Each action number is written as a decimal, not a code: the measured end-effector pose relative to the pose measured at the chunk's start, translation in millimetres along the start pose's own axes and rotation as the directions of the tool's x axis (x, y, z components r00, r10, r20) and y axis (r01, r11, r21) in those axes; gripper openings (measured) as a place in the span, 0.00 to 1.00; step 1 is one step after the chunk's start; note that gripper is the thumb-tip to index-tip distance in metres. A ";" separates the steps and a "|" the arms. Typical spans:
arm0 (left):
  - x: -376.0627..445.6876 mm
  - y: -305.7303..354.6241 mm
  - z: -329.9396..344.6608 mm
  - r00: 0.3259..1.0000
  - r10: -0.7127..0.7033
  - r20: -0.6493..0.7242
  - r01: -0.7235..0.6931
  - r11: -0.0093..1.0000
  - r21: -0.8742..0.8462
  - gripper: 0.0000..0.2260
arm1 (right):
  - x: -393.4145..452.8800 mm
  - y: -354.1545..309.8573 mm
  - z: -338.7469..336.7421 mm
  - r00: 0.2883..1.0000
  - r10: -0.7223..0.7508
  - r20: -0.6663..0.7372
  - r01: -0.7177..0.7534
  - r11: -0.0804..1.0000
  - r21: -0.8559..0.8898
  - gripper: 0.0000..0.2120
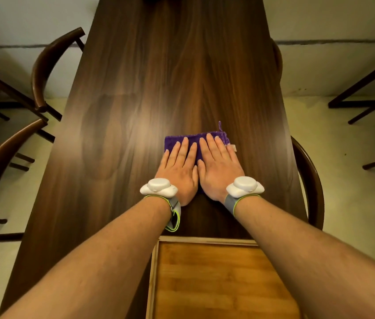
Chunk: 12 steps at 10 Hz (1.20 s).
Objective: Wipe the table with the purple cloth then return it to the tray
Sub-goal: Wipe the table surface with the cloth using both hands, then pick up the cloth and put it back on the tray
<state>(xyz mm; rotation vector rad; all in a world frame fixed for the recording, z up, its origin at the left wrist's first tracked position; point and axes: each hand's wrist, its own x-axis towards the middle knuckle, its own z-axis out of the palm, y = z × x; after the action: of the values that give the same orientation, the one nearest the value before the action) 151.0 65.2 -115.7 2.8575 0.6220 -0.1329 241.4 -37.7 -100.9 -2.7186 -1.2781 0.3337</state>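
Pressing flat, the left hand point(178, 170) and right hand point(218, 169) are lying side by side, palms down, on the cloth point(172, 141). The fingers point(184, 146) are lying straight and slightly spread, pinching nothing. The cloth, a nubby purple rectangle with a loose thread at its far right corner, is sitting on the long, glossy dark-wood table point(135, 88), right of centre. Bare tabletop is stretching ahead and leftward. The pale wooden tray point(155, 272), square-rimmed, is sitting at the near edge. Curved chairs point(43, 72) are flanking both sides.
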 end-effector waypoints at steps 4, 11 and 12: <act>-32.1 5.2 2.3 1.000 0.017 0.014 -0.016 0.999 -0.029 0.26 | -33.3 -7.7 5.9 0.999 0.019 0.036 -0.019 1.000 0.005 0.27; -33.5 -11.1 -64.8 0.639 -0.650 0.411 0.755 0.430 -0.494 0.11 | -36.0 12.3 -39.7 0.783 0.561 0.268 -0.616 0.642 0.457 0.16; -35.1 -7.0 -67.4 0.638 -0.659 0.398 0.754 0.430 -0.497 0.11 | -36.0 6.5 -40.0 0.812 0.524 0.257 -0.582 0.690 0.430 0.11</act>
<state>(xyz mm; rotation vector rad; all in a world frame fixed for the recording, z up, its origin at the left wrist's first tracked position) 119.1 72.6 -46.8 1.7410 1.4928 -0.2083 233.9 -70.2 -58.2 -2.5651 -0.2547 0.7636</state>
